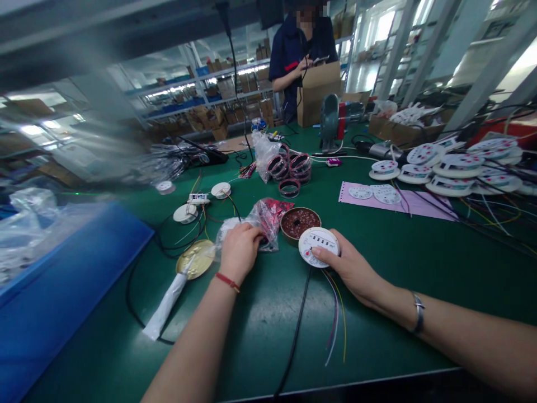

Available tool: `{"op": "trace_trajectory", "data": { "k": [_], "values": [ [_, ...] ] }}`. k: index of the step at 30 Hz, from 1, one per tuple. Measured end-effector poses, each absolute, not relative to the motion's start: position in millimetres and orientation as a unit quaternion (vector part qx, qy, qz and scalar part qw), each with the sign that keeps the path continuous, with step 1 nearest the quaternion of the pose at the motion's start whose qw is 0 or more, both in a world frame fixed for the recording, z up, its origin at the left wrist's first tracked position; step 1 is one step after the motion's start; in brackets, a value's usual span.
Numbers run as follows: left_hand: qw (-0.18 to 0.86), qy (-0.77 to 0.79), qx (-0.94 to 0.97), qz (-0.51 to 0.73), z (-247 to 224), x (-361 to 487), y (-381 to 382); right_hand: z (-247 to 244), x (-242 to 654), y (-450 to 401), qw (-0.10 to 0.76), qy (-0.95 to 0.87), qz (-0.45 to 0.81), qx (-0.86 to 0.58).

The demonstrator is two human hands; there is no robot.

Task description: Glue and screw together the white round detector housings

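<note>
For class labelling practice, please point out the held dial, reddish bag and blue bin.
Held dial (319, 240), head view: printed face.
Reddish bag (272, 217), head view: crumpled side.
Blue bin (79, 285), head view: side wall.

From where I stand, I see two bare hands and bare forearms. Around the wrist by the left hand (240, 252) goes a thin, flat red bracelet (227, 281). The wrist by the right hand (352, 268) has a shiny silver bracelet (418, 313). It is wider, and a little pointy bit sticks out from it.

The head view looks forward and down at both hands (239, 250) (349, 266).
</note>
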State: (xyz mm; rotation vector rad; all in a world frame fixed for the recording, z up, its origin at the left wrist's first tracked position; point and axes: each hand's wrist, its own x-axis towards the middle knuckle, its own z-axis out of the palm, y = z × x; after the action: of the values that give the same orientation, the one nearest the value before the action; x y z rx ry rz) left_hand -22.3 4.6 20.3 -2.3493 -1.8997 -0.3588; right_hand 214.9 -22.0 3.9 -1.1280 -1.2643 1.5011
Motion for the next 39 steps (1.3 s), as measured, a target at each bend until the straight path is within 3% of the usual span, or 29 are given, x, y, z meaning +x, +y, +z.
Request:
{"op": "trace_trajectory", "data": {
  "k": [21,27,33,39],
  "values": [
    [0.078,-0.607,-0.791,-0.014,26.1,-18.9,13.7,4.1,214.5,-21.2,0.417,-0.507,0.605,-0.45],
    [0.079,-0.625,-0.769,-0.108,27.2,-18.5,9.0,4.5,214.5,-20.9,0.428,-0.492,0.618,-0.44],
    [-0.137,-0.581,-0.726,-0.341,36.5,0.7,-17.4,3.6,213.7,-19.9,0.446,-0.454,0.638,-0.434],
    [-0.302,-0.503,-0.71,-0.389,32.7,34.0,-44.4,2.7,213.2,-19.7,0.472,-0.442,0.634,-0.424]
  ]
}}
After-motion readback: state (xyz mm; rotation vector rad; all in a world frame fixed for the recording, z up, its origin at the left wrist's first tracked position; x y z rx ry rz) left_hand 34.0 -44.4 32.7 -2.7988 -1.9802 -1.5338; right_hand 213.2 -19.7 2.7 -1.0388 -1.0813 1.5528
